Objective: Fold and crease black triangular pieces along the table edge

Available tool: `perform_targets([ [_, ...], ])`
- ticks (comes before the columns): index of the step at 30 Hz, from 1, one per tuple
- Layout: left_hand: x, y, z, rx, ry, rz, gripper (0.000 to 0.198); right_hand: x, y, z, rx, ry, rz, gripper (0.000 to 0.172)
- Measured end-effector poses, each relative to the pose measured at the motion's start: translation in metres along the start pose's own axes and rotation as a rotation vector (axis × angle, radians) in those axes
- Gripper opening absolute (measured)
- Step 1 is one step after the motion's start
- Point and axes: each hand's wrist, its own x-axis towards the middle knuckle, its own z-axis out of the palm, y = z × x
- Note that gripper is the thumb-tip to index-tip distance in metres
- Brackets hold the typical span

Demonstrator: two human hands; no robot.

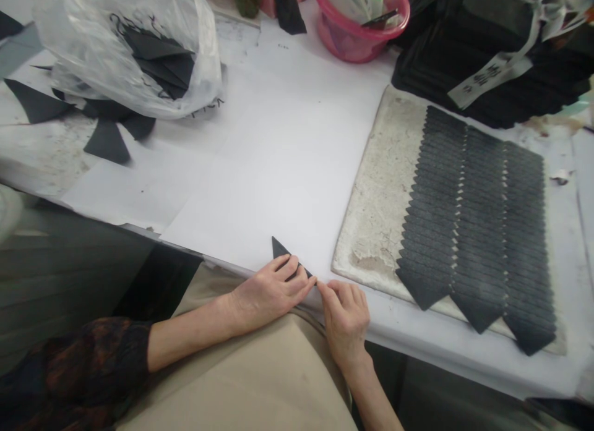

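Note:
At the table's front edge lies a small black triangular piece [279, 248], apparently fabric or thin leather, its pointed end aimed up and left. My left hand [273, 290] lies over it, fingers curled and pressing it down, and covers much of it. My right hand [344, 313] is closed, with thumb and forefinger pinching at the piece's right end, against the left fingertips. To the right, a pale worn board [371, 214] bears overlapping rows of black pointed pieces [482, 227], laid in three columns.
A clear plastic bag [93, 54] with black pieces inside stands at the back left, loose black pieces [107, 141] beside it. A pink basket [341, 40] holds small items at the back. A tied black stack [487, 41] with a white label stands behind the board.

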Motion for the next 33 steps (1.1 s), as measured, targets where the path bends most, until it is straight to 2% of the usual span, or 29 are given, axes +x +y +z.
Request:
perform_targets([
  [5, 0.0012, -0.0003, -0.0018, 0.027, 0.004, 0.015, 0.035, -0.0004, 0.0021, -0.0011, 0.141, 0.014, 0.125, 0.012],
  [9, 0.0006, 0.0000, -0.0016, 0.039, 0.005, 0.013, 0.035, -0.0017, 0.0037, -0.0017, 0.163, -0.005, 0.177, 0.011],
  [17, -0.0014, 0.0010, 0.0011, 0.010, 0.009, 0.000, 0.036, 0.0007, 0.0033, -0.0010, 0.070, 0.037, 0.051, 0.013],
  [26, -0.0017, 0.0007, 0.0024, 0.003, -0.002, 0.003, 0.036, -0.0018, 0.0083, -0.0025, -0.032, -0.015, -0.089, 0.020],
  [33, -0.0021, 0.0015, 0.0019, 0.027, -0.023, 0.012, 0.036, -0.0032, 0.0068, -0.0057, -0.076, -0.066, -0.112, 0.023],
])
